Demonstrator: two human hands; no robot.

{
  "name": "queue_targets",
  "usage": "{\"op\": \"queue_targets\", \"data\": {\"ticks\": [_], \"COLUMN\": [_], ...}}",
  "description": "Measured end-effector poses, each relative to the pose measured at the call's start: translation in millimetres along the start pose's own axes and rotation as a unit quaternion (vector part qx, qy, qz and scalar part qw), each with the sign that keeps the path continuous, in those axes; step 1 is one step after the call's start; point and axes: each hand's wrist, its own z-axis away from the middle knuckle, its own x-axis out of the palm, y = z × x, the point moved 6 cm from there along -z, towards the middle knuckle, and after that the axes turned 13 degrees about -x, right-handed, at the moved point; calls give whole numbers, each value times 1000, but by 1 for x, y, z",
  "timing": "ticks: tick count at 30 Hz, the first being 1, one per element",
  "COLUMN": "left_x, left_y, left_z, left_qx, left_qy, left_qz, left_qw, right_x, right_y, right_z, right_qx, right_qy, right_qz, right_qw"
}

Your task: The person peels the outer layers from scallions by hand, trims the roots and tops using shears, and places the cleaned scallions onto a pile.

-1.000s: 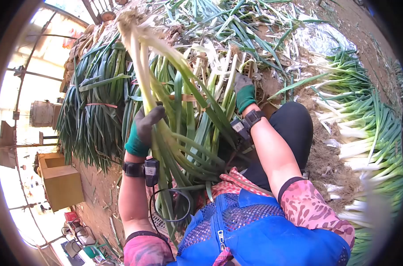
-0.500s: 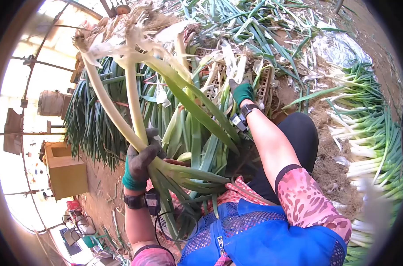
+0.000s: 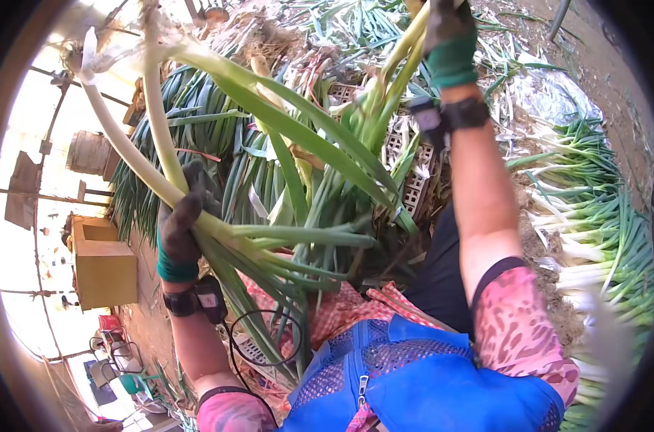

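Observation:
My left hand [image 3: 181, 223], in a dark glove with a green cuff, grips a bunch of long green onions [image 3: 219, 79]; their pale stalks rise up and to the left, and the green leaves trail down over my lap. My right hand [image 3: 449, 32], gloved the same way, is raised at the top of the view and closed on a second bunch of green onions [image 3: 384, 93] that hangs down towards a plastic crate [image 3: 413, 183]. Both wrists carry black bands.
A big heap of green onions [image 3: 161, 180] lies behind the crate. Trimmed onions [image 3: 601, 216] lie in rows on the ground at the right. A yellow-brown box [image 3: 100, 263] stands at the left. Soil and scattered leaves cover the ground beyond.
My right hand has lifted from the crate up to the top of the view, pulling onions with it. My left hand has moved left and up with its bunch.

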Motion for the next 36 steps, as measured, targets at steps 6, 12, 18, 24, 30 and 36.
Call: {"op": "queue_targets", "data": {"ticks": [6, 12, 18, 24, 30, 36], "left_x": [9, 10, 39, 81, 82, 69], "left_y": [-20, -68, -55, -36, -34, -38], "left_z": [9, -9, -3, 27, 24, 28], "left_qx": [-10, -62, -34, -29, 95, 13], "left_qy": [0, -50, -133, -234, -187, -177], "left_qz": [-31, 36, 97, 112, -96, -4], "left_qw": [999, 996, 986, 965, 973, 984], "right_x": [-54, -71, -24, 88, 105, 75], "right_y": [-42, -211, -209, -152, -216, -178], "right_z": [-126, -160, -121, 78, 136, 127], "right_qx": [-175, -402, 62, 356, 405, 33], "right_qy": [95, -43, -270, -125, -140, -282], "right_qz": [-231, 51, -418, -475, -389, -294], "right_qw": [952, 913, 865, 795, 816, 913]}}
